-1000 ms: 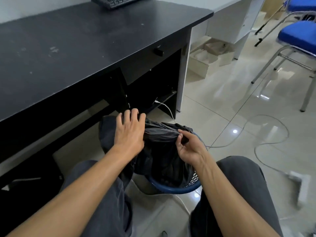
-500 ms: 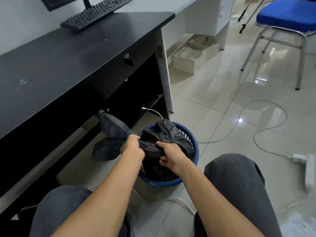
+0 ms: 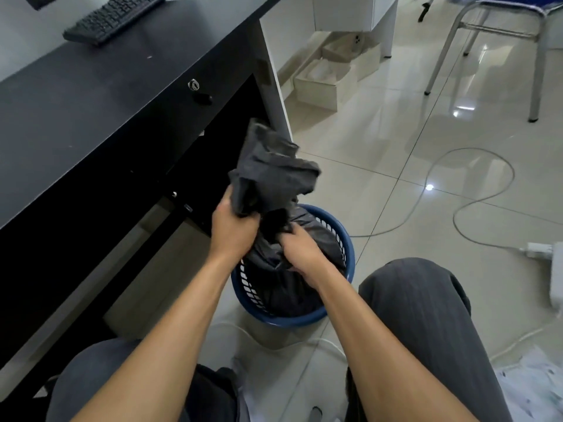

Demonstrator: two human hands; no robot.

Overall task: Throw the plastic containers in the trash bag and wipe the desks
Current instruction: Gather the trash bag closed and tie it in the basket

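A black trash bag (image 3: 274,175) sits inside a round blue mesh bin (image 3: 345,257) on the tiled floor in front of my knees. My left hand (image 3: 233,226) is shut on the gathered upper part of the bag, whose loose end sticks up above the fist. My right hand (image 3: 300,249) grips the bag lower down, over the bin's mouth. The black desk (image 3: 100,86) runs along the left. No plastic containers are visible; the bag's contents are hidden.
A black keyboard (image 3: 112,18) lies at the desk's far end. A white cable (image 3: 457,190) loops over the floor to a white power strip (image 3: 548,257) at right. A metal-legged chair (image 3: 487,35) stands far right, cardboard boxes (image 3: 323,77) under a white desk behind.
Both hands have bunched the bag's mouth together. The left hand has lifted the bag's loose end from the left side up above the bin.
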